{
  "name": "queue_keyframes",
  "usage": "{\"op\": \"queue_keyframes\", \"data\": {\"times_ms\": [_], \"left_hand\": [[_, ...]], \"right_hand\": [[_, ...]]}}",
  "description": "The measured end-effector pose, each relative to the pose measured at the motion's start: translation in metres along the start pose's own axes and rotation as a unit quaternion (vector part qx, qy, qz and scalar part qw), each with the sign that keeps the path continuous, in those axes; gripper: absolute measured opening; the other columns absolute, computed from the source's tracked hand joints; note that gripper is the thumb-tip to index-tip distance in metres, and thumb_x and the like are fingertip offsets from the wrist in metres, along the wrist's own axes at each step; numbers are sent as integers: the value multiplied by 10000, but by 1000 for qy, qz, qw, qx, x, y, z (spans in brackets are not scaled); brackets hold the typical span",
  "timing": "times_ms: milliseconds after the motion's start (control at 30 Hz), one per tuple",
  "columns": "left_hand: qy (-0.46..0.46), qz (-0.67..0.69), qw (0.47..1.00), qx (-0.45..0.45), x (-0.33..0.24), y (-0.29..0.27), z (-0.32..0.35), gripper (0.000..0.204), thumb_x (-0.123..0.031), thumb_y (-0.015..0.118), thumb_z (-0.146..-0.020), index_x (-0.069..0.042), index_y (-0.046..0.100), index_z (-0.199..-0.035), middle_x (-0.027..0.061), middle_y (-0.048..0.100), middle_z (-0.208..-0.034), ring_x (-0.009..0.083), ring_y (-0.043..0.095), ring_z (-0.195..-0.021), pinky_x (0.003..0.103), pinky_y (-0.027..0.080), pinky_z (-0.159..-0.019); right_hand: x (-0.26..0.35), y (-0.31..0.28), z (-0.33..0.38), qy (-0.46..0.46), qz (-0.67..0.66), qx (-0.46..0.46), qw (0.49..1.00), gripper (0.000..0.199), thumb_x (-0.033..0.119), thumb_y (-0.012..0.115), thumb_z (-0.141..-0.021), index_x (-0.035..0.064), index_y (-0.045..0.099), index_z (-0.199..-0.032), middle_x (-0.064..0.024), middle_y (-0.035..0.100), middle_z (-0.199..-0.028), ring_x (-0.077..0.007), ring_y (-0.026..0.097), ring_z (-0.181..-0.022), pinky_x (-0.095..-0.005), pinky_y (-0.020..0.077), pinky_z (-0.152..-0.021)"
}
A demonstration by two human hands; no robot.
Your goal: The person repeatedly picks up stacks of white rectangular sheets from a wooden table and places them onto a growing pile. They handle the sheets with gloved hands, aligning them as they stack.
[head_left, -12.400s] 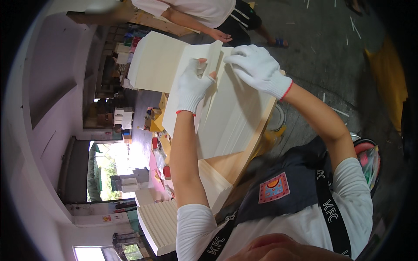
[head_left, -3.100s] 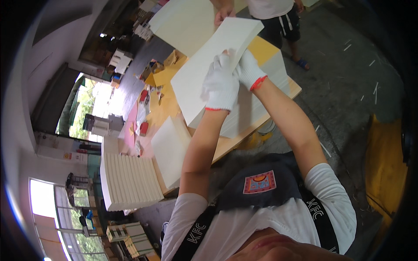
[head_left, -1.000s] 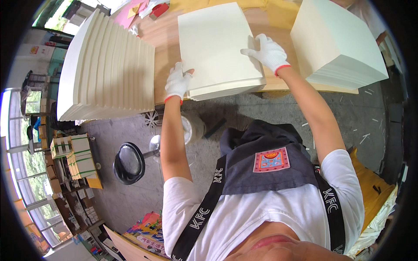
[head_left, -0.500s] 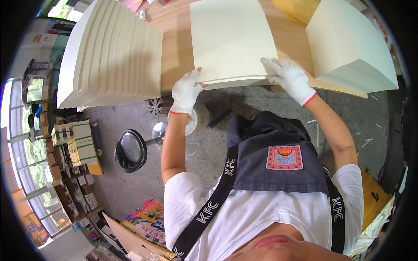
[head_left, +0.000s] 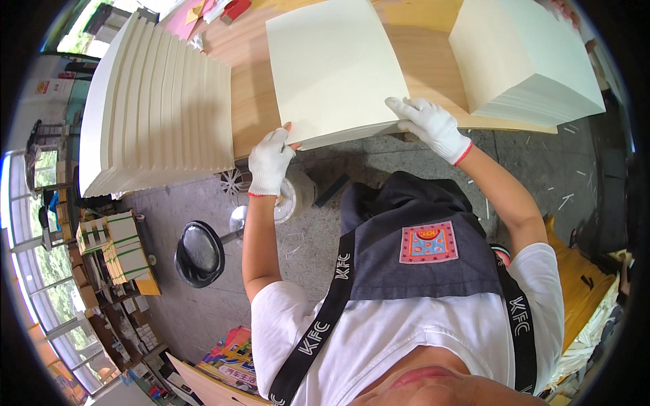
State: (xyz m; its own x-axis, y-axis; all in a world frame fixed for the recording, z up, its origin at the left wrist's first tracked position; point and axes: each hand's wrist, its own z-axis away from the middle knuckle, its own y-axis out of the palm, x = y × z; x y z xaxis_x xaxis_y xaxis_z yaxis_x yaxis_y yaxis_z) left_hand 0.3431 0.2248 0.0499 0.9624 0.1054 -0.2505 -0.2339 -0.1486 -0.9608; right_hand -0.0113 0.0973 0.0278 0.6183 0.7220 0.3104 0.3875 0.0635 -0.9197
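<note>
Squaring step, I'd say: both gloved hands grip the near edge of the cream paper stack (head_left: pixel 335 68) on the table (head_left: pixel 247 101), left hand (head_left: pixel 269 161) at one corner, right hand (head_left: pixel 430 123) at the other. Next probably needs even pressure, edges flush.

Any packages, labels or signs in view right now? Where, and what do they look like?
Apron badge: chest of the dark apron, square, pink with blue edge.
Wall sign: far left, small, yellow and red.
Strapped bundles: left floor, pale blocks, green straps.
Printed package: bottom, flat, multicoloured.
</note>
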Motion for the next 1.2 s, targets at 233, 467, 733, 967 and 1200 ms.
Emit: {"op": "queue_keyframes", "data": {"times_ms": [233,467,733,967,1200], "left_hand": [[3,19,1000,-13,5,0,0,403,-326,775,-794,-167,692,-1154,70,701,-964,308,685,-843,428,544,-706],[4,25,1000,-13,5,-1,-3,383,-286,783,-789,-141,701,-1133,111,696,-912,324,677,-810,416,536,-685],[117,1,993,28,1,-15,-13,442,-277,756,-819,-74,686,-1205,176,681,-902,357,655,-796,435,519,-696],[66,-115,976,171,-85,-105,-107,441,-346,749,-819,-132,699,-1202,162,731,-1063,345,690,-1016,432,535,-875],[401,81,913,-3,-400,-101,-164,418,-245,732,-860,-83,658,-1239,133,706,-1131,317,678,-1025,369,523,-880]], "right_hand": [[-1,7,0,-24,-21,-54,998,592,207,741,-843,293,566,-1401,-70,608,-929,-281,634,-838,-401,529,-712],[-3,14,17,-48,-49,-110,992,566,185,745,-834,197,544,-1364,-82,656,-1083,-302,665,-903,-397,558,-760],[1,15,38,-12,-12,-84,996,544,102,618,-823,146,525,-1357,-87,652,-1084,-283,669,-867,-422,554,-700],[8,20,42,-5,-38,-85,996,598,129,560,-842,125,445,-1428,-129,599,-1184,-302,660,-925,-428,531,-767],[-22,-4,79,-36,-162,-144,976,606,242,646,-855,147,455,-1423,-142,582,-1203,-363,619,-1044,-467,508,-892]]}}
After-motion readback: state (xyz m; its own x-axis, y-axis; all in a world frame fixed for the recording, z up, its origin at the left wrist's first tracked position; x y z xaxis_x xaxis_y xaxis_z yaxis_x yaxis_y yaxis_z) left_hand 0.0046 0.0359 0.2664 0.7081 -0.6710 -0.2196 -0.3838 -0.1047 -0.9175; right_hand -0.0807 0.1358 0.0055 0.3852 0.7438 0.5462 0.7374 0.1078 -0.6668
